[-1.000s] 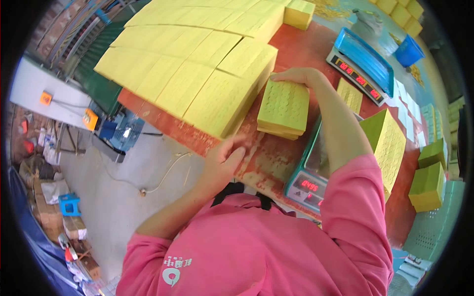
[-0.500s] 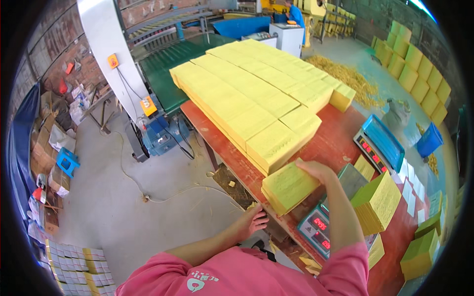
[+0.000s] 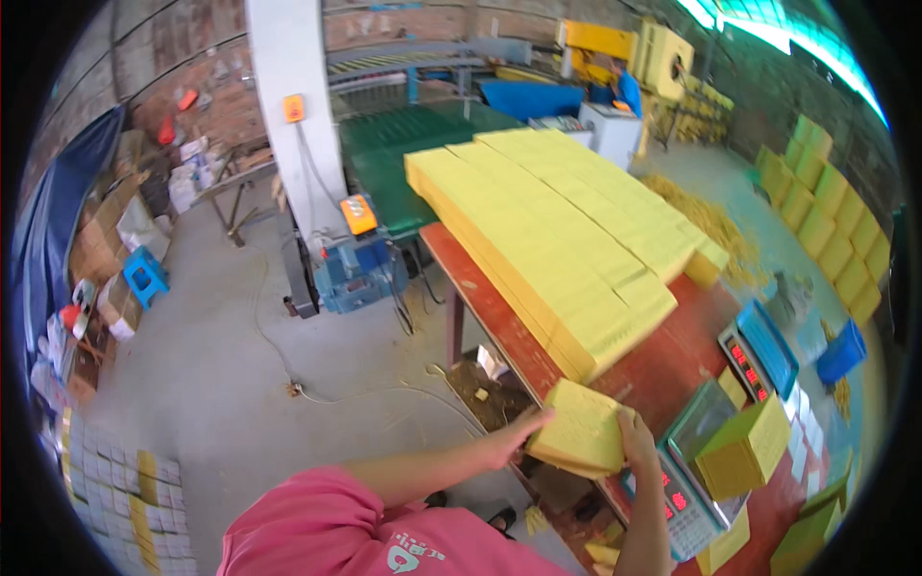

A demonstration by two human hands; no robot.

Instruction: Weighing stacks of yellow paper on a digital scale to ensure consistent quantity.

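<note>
A block of stacked yellow paper sheets is between my two hands at the red table's near edge. My left hand presses on its left side. Around its right side, my right hand curls with the fingers on the top edge. The block looks slightly tilted; its underside is hidden. Just right of it is a digital scale with red figures, and another yellow paper stack stands on that scale's plate. Beyond my hands lie long rows of yellow paper stacks.
A second scale with a blue tray stands at the table's right. Left of the table are a blue motor and a white post. A cable crosses the floor. Far off, a person in blue is near machinery.
My left hand, open and apart from the paper before, has come onto the block's left side. The block has turned, with both hands now on it. The whole view has shifted.
</note>
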